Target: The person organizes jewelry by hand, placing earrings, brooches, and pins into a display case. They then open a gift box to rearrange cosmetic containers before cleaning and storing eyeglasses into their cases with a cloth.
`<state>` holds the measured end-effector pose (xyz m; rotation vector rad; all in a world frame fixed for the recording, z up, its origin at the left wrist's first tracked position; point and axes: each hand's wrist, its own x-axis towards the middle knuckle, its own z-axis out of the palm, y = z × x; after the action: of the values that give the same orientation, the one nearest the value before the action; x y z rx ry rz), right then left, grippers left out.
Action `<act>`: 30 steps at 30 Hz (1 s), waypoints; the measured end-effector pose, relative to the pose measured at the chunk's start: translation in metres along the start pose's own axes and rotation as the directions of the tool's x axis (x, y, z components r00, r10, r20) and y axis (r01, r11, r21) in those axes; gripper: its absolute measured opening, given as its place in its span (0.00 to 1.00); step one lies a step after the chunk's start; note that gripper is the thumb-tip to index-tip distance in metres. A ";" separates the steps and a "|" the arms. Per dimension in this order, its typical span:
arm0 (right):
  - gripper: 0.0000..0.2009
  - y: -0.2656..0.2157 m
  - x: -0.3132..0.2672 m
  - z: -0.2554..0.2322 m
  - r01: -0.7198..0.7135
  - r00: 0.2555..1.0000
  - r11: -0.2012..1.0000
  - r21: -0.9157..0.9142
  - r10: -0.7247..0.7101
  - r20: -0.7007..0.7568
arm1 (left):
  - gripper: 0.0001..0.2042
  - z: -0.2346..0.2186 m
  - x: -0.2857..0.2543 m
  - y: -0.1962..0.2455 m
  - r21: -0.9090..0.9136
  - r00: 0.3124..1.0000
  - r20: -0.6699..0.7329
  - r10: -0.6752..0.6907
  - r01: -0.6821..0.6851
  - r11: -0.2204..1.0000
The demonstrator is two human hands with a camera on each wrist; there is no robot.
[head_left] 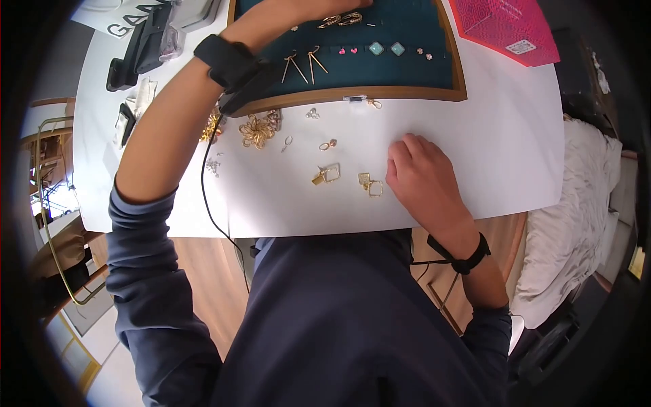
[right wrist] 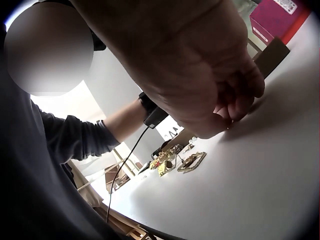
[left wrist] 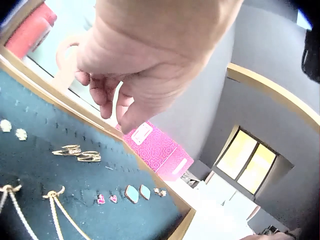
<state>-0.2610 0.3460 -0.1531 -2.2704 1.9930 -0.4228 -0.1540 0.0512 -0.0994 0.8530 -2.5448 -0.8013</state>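
In the head view my left hand (head_left: 308,8) reaches over the far part of a wooden-framed tray (head_left: 285,103) lined with dark teal. The left wrist view shows that hand (left wrist: 135,75) above the tray's edge, fingers loosely bent, a gap behind the thumb and nothing visible in its grasp. My right hand (head_left: 424,169) rests on the white table, fingers curled under. From the right wrist, a tiny gold glint shows at the tips of this hand (right wrist: 215,95); I cannot tell whether it holds something. Left of it lie two gold square earrings (head_left: 375,188), (head_left: 331,173).
Hoop earrings (head_left: 350,19), bar earrings (head_left: 312,66) and turquoise studs (head_left: 397,49) sit in the tray. Loose jewellery, including a gold looped piece (head_left: 258,131), lies before it. A pink box (head_left: 505,30) stands right, dark cases (head_left: 146,47) left. A black cable (head_left: 205,183) crosses the table.
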 end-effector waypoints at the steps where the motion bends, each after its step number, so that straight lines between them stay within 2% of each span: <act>1: 0.03 0.002 0.003 -0.001 -0.003 1.000 1.000 -0.031 0.003 -0.008 | 0.02 -0.002 -0.001 -0.001 -0.051 0.999 0.011 0.048 -0.048 0.998; 2: 0.02 0.007 0.010 -0.009 -0.115 0.991 0.973 0.202 0.125 -0.040 | 0.01 -0.004 -0.001 -0.003 -0.102 0.995 0.017 0.098 -0.096 0.990; 3: 0.02 0.015 0.027 -0.026 -0.208 0.968 0.881 0.425 0.248 -0.041 | 0.01 -0.005 -0.002 -0.003 -0.153 0.989 0.020 0.146 -0.141 0.978; 4: 0.03 0.026 0.042 -0.038 -0.280 0.931 0.728 0.625 0.365 -0.008 | 0.01 -0.006 -0.002 0.000 -0.266 0.986 0.058 0.156 -0.136 0.954; 5: 0.06 0.054 0.062 -0.039 -0.226 0.931 0.464 0.856 0.363 0.049 | 0.02 -0.005 -0.001 0.004 -0.378 0.980 0.100 0.173 -0.124 0.918; 6: 0.05 0.061 0.085 -0.055 -0.266 0.904 0.269 0.926 0.402 0.144 | 0.02 -0.003 0.001 0.010 -0.484 0.970 0.142 0.198 -0.107 0.869; 8: 0.06 0.094 0.124 -0.049 -0.158 0.942 0.310 0.938 0.332 0.049 | 0.03 -0.001 0.001 0.029 -0.538 0.987 0.121 0.109 -0.027 0.843; 9: 0.06 0.100 0.142 -0.048 -0.174 0.937 0.257 0.950 0.340 0.080 | 0.03 -0.001 0.002 0.034 -0.562 0.992 0.109 0.061 0.011 0.827; 11: 0.05 0.100 0.173 -0.044 -0.210 0.927 0.146 0.967 0.344 0.149 | 0.03 0.009 0.013 0.014 -0.531 0.997 0.019 0.071 -0.050 0.846; 12: 0.05 0.100 0.184 -0.044 -0.230 0.922 0.127 0.965 0.346 0.174 | 0.03 0.009 0.017 0.008 -0.512 0.997 -0.026 0.076 -0.078 0.855; 14: 0.06 0.098 0.197 -0.043 -0.273 0.909 0.087 0.958 0.348 0.228 | 0.04 0.011 0.020 -0.004 -0.474 1.000 -0.022 0.008 -0.017 0.880; 17: 0.05 0.094 0.199 -0.038 -0.287 0.909 0.099 0.953 0.342 0.239 | 0.05 0.015 0.024 -0.013 -0.434 0.998 -0.003 -0.065 0.057 0.899; 20: 0.04 0.110 0.204 -0.021 -0.344 0.904 0.263 0.901 0.351 0.243 | 0.06 0.013 0.019 -0.012 -0.300 0.991 0.097 -0.094 0.119 0.946; 23: 0.05 0.116 0.205 -0.020 -0.358 0.928 0.584 0.728 0.310 0.206 | 0.07 0.016 0.017 -0.011 -0.146 0.977 0.168 -0.133 0.158 0.977; 24: 0.06 0.116 0.206 -0.019 -0.378 0.922 0.608 0.699 0.317 0.223 | 0.08 0.017 0.016 -0.010 -0.101 0.972 0.182 -0.148 0.169 0.981; 26: 0.07 0.113 0.210 -0.021 -0.414 0.909 0.653 0.634 0.332 0.252 | 0.09 0.029 0.019 -0.017 -0.004 0.984 0.130 -0.122 0.124 0.992; 29: 0.06 0.109 0.211 -0.023 -0.334 0.943 0.694 0.639 0.255 0.215 | 0.09 0.035 0.017 -0.019 0.120 0.997 0.055 -0.053 0.046 0.992; 30: 0.06 0.104 0.212 -0.024 -0.360 0.933 0.743 0.565 0.288 0.216 | 0.10 0.036 0.015 -0.019 0.159 0.999 0.034 -0.024 0.019 0.987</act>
<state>-0.3437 0.1253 -0.1247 -1.4935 1.8017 -0.7386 -0.1739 0.0435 -0.1373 0.9239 -2.6629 -0.6319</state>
